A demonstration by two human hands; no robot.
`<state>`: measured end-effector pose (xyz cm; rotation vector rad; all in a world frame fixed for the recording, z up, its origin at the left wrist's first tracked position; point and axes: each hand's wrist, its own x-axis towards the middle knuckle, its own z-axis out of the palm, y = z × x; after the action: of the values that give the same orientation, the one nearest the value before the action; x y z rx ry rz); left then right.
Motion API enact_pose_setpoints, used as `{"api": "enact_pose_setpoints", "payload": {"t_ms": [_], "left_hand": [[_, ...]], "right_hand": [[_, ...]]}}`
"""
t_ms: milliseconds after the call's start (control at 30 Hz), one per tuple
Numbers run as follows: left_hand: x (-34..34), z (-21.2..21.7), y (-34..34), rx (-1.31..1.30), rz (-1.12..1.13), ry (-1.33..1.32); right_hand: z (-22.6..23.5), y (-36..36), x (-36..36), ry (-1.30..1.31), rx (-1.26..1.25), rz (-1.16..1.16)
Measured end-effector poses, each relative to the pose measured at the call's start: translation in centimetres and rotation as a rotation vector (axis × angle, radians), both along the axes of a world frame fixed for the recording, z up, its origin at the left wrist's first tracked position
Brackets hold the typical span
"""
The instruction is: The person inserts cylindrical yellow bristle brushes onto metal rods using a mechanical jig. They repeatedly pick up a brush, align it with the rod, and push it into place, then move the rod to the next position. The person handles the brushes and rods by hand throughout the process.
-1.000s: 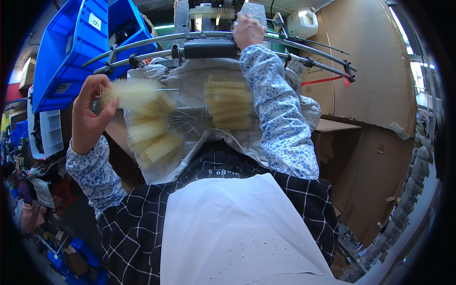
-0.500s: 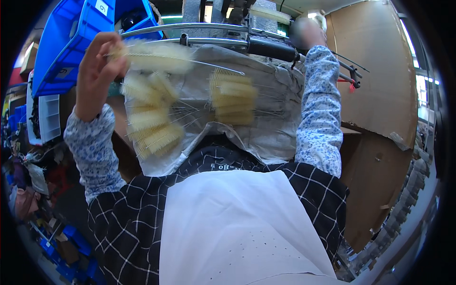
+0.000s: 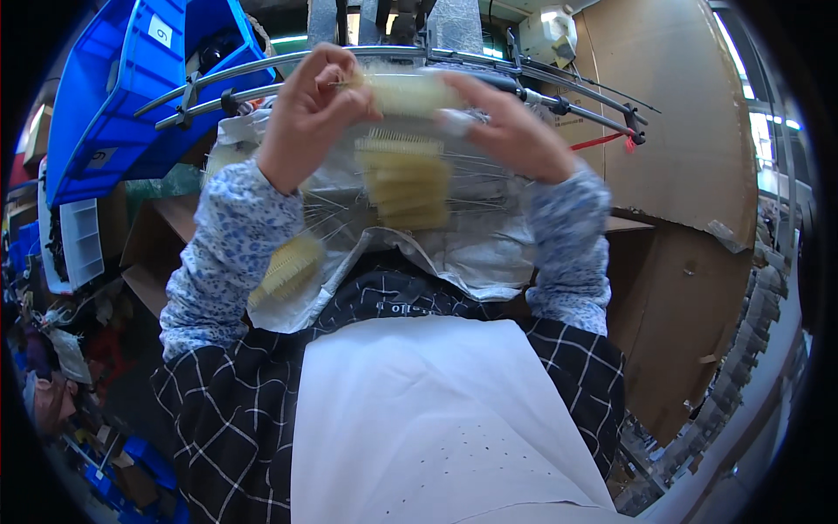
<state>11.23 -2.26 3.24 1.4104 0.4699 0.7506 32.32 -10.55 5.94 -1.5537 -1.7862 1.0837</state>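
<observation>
Left hand (image 3: 310,120) pinches a brush (image 3: 401,93); blurred right hand (image 3: 517,129), cannot tell. Below them, cloth (image 3: 478,260); left, bins (image 3: 105,109); right, cardboard (image 3: 676,122).

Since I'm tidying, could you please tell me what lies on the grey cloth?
A middle stack of yellowish brushes and a left group; the left sleeve hides part of that group.

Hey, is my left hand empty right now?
No, the left hand pinches one end of a pale bristle brush.

Left grip (image 3: 314,118) holds a brush (image 3: 403,94), right grip (image 3: 515,131) apparently touching it.
</observation>
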Motion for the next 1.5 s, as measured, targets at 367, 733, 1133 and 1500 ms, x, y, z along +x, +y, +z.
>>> {"api": "enact_pose_setpoints", "payload": {"t_ms": [367,733,1133,1500], "left_hand": [[-12.9,-0.9,1.6,0.762,0.051,1.178],[-15.5,-1.3,0.6,0.057,0.137,0.882],[-14.9,4.7,0.3,0.313,0.278,0.427],[-17.9,5.7,1.2,0.284,0.506,0.212]], "right_hand": [[-9.2,6.8,8.1,-0.983,0.377,-0.563],[-10.1,9.1,8.2,-1.015,0.31,-0.484],[-11.2,11.9,10.2,-1.022,0.221,-0.341],[-12.1,7.2,13.2,-0.865,0.338,-0.704]]}}
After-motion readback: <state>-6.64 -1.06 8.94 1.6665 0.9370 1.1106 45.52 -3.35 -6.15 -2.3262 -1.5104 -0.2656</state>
